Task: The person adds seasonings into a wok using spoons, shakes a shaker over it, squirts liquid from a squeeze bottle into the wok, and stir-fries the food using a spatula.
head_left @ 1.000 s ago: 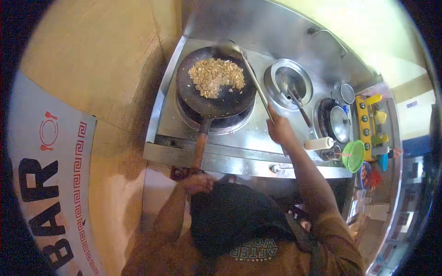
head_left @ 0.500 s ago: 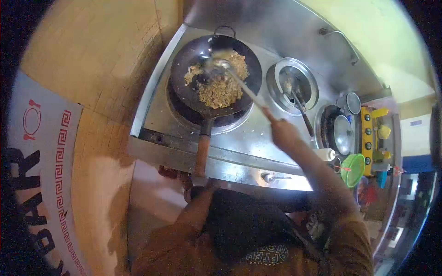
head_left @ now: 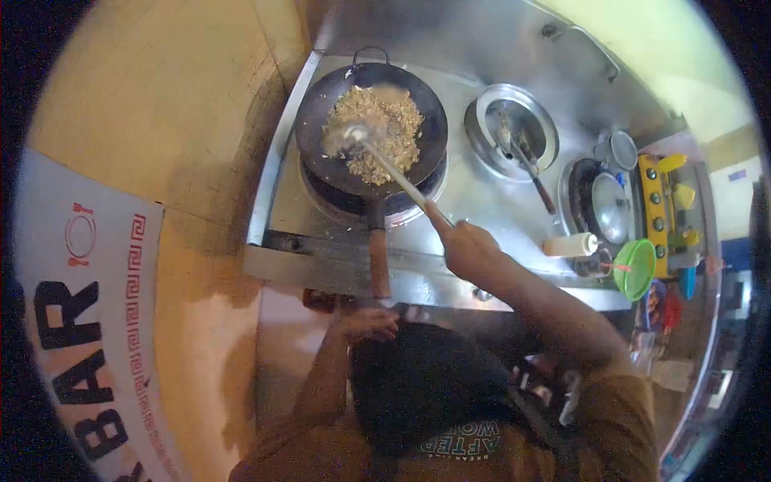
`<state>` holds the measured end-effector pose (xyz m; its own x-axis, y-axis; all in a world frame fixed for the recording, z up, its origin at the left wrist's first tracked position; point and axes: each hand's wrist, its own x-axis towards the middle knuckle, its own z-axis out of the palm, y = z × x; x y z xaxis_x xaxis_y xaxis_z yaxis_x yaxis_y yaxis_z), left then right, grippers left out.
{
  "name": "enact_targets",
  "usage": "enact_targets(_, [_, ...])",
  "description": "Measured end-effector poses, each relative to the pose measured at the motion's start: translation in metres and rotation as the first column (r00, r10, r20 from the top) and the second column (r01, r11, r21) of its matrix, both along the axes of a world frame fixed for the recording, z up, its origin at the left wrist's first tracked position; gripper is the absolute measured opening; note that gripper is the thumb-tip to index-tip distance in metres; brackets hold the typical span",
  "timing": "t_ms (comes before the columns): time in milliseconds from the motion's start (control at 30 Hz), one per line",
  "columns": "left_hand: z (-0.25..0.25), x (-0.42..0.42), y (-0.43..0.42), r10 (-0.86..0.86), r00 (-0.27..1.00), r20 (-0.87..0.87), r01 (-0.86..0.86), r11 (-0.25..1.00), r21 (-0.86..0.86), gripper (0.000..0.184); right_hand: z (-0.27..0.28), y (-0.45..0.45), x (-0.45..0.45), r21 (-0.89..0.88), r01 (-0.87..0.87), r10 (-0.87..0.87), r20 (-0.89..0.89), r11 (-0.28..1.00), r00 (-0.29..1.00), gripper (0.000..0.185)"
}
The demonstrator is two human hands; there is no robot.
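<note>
My right hand (head_left: 472, 251) is closed around the wooden grip of a long-handled ladle (head_left: 391, 172). The ladle's bowl, blurred by motion, is in the chopped brown food (head_left: 385, 132) at the lower left of it. That food lies in a dark wok (head_left: 317, 104) on the burner, and its wooden handle (head_left: 380, 267) points toward me. Just below the end of that handle, my left hand (head_left: 368, 324) is at the stove's front edge with its fingers curled. What those fingers hold, if anything, I cannot make out.
Right of the wok sits a metal-rimmed pan (head_left: 479, 128) with another long-handled utensil (head_left: 533, 173) in it. Further right are a squeeze bottle (head_left: 569, 245), a lidded pan (head_left: 612, 210), a green basket (head_left: 637, 271) and a yellow stove front (head_left: 655, 209). A wall (head_left: 201, 104) stands close on the left.
My right hand has moved left and down with the ladle, and its bowl has shifted to the left side of the food. The food is gathered into one mass. My left hand shows more clearly.
</note>
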<state>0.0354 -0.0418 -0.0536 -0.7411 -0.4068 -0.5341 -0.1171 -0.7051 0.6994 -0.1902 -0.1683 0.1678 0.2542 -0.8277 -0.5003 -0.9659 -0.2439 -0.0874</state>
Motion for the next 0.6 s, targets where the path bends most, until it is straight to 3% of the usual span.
enact_targets(33, [0.028,0.016,-0.006,0.027,0.991,-0.131,-0.024,0.999,0.031,0.055,0.014,0.019,0.002,0.046,-0.034,0.033,0.006,0.998,0.999,0.068])
enact_targets(67, [0.037,0.029,-0.008,0.150,0.930,-0.336,-0.118,0.986,0.114,0.053,0.023,0.036,-0.007,0.015,-0.073,0.074,-0.104,0.997,0.992,0.068])
enact_targets(133, [0.091,0.008,-0.047,0.508,0.850,-0.139,-0.474,0.853,0.221,0.034,0.016,0.040,-0.026,-0.052,-0.035,0.027,-0.159,0.998,0.987,0.071])
enact_targets(233, [0.089,-0.024,-0.093,0.502,0.863,0.065,-0.498,0.820,0.281,0.021,-0.018,0.020,-0.010,-0.227,0.012,-0.015,-0.014,0.974,1.000,0.070])
enact_targets(267, [0.118,-0.019,-0.082,0.518,0.855,-0.014,-0.488,0.815,0.313,0.021,-0.019,0.015,-0.001,-0.267,0.027,-0.024,0.015,0.963,1.000,0.070])
enact_targets(300, [0.166,-0.010,-0.062,0.531,0.842,-0.095,-0.474,0.812,0.339,0.022,-0.001,0.023,0.006,-0.122,0.063,-0.054,0.080,0.991,0.995,0.070])
enact_targets(333, [0.192,0.002,-0.047,0.532,0.829,-0.171,-0.449,0.817,0.362,0.023,0.053,0.044,0.016,0.043,0.103,-0.105,0.051,0.994,0.993,0.071])
enact_targets(367, [0.187,0.019,-0.036,0.514,0.851,-0.107,-0.454,0.822,0.343,0.023,0.082,0.063,0.011,0.068,0.062,-0.064,0.024,0.996,0.998,0.073])
enact_targets(467, [0.228,0.043,-0.027,0.636,0.771,-0.042,-0.491,0.634,0.598,0.026,0.118,0.098,0.016,0.130,0.039,-0.028,-0.085,0.991,0.996,0.077])
enact_targets(500, [0.247,0.045,-0.014,0.517,0.851,-0.094,-0.460,0.820,0.340,0.028,0.111,0.098,0.008,-0.010,-0.063,0.063,0.049,0.998,0.997,0.077])
enact_targets(600, [0.252,0.041,-0.014,0.421,0.906,-0.039,-0.408,0.896,0.176,0.029,0.099,0.076,0.029,0.145,-0.052,0.060,-0.050,0.988,0.997,0.076])
